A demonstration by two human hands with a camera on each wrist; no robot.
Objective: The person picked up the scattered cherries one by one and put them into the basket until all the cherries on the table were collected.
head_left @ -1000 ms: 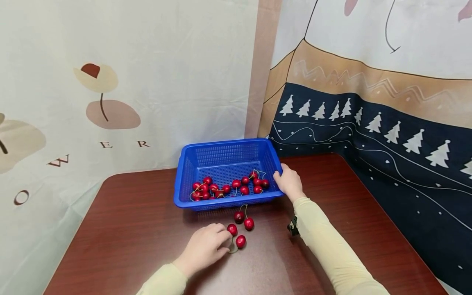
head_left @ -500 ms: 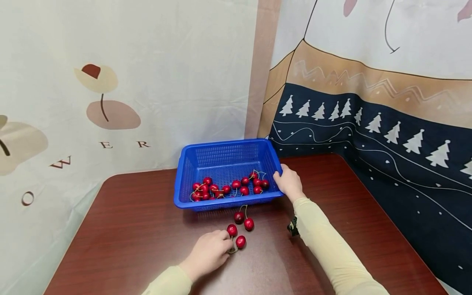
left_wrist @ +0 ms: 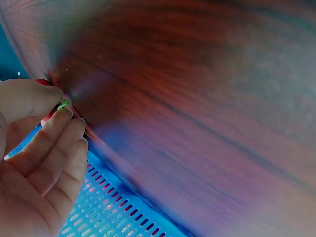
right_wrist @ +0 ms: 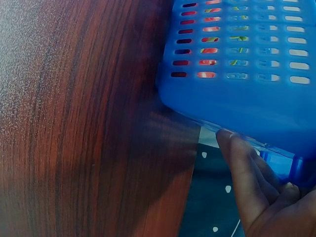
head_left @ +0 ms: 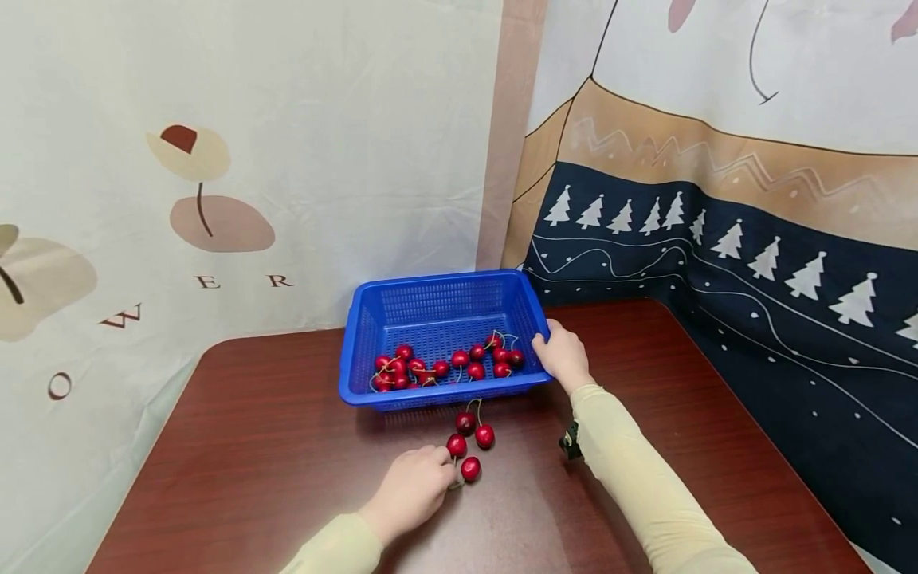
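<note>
My left hand [head_left: 416, 488] is low over the table, its thumb and fingertips pinching the green stem [left_wrist: 64, 104] of a cherry pair. That pair's two red cherries, the upper cherry [head_left: 456, 446] and the lower cherry [head_left: 470, 469], lie right at the fingertips. Just beyond them a second stemmed pair, a dark cherry [head_left: 465, 422] and a brighter cherry [head_left: 484, 436], lies before the basket. My right hand [head_left: 563, 355] grips the right rim of the blue plastic basket [head_left: 445, 392]; in the right wrist view its fingers curl under the basket rim [right_wrist: 266, 148].
Several red cherries [head_left: 398, 368] with stems lie in the basket, mostly along its near side. The basket stands on a dark red wooden table [head_left: 272, 430] near its back edge. A pale printed curtain [head_left: 323, 159] hangs behind, and a navy one with white trees [head_left: 717, 287] at the right.
My left hand has shifted slightly to the right and its fingers have closed on the stem. The near cherry pair has nudged a little to the right. The right hand and basket stay put.
</note>
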